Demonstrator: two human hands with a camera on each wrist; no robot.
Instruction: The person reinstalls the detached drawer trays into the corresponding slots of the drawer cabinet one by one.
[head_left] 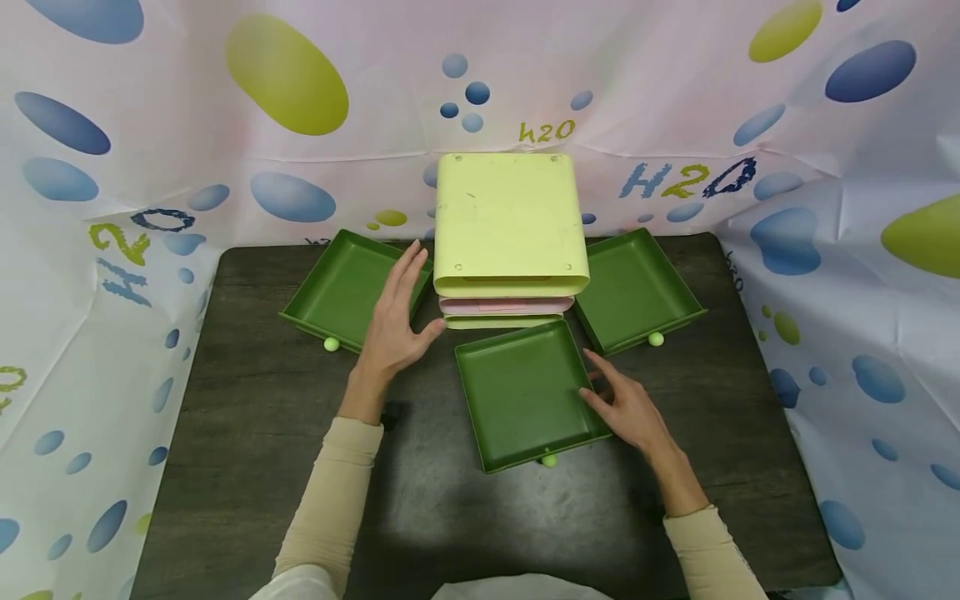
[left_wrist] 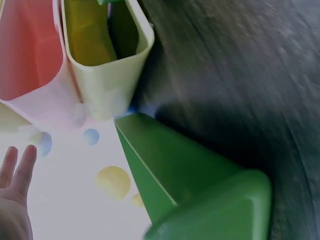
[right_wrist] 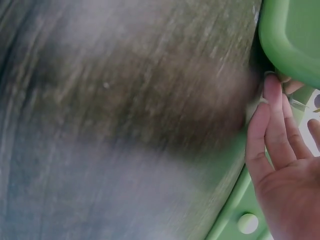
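Note:
My left hand (head_left: 395, 325), fingers straight and thumb spread, hovers over the inner side of the left green drawer (head_left: 330, 287), beside the stacked cabinet (head_left: 510, 221). In the left wrist view the same hand (left_wrist: 15, 195) holds nothing, and the cabinet's pink shell (left_wrist: 30, 47) and lower yellow shell (left_wrist: 107, 80) have open fronts. My right hand (head_left: 630, 408) is at the right side of the front green drawer (head_left: 528, 392), its thumb over the rim. In the right wrist view its extended fingers (right_wrist: 277, 127) reach right up to a green drawer's rounded corner (right_wrist: 295, 65).
A third green drawer (head_left: 633, 292) lies angled to the right of the cabinet. Each drawer has a small round light-green knob (head_left: 656, 339). The dark wooden table (head_left: 247, 467) meets a patterned sheet (head_left: 375, 100) at the back and sides.

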